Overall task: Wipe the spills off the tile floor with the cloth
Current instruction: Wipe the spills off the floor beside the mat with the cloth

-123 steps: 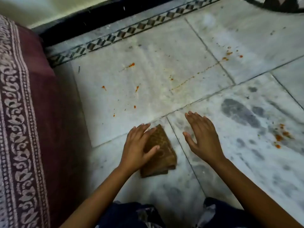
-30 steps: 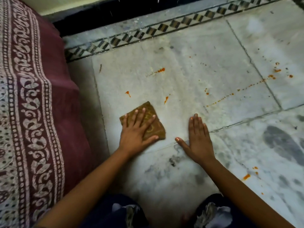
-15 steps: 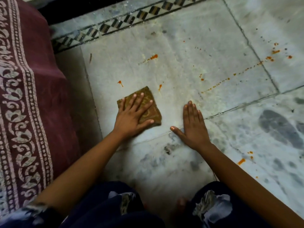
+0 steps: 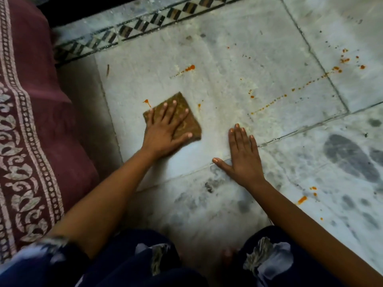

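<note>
The brown cloth (image 4: 182,119) lies flat on the tile floor (image 4: 238,59) under the left hand (image 4: 165,131), fingers spread and pressing, mid-wipe I think, so next push past the fingertips onto the orange spot (image 4: 146,102), while the right hand (image 4: 243,157) rests flat, holding nothing.

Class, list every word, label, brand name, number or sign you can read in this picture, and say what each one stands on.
None: no readable text appears anywhere.
Cloth under the left hand: woven pattern only, no lettering.
Maroon bedspread: pale floral border, no words.
Tile floor: a checkered inlay strip and orange spills, no signs.
Right hand: flat on bare tile.
</note>
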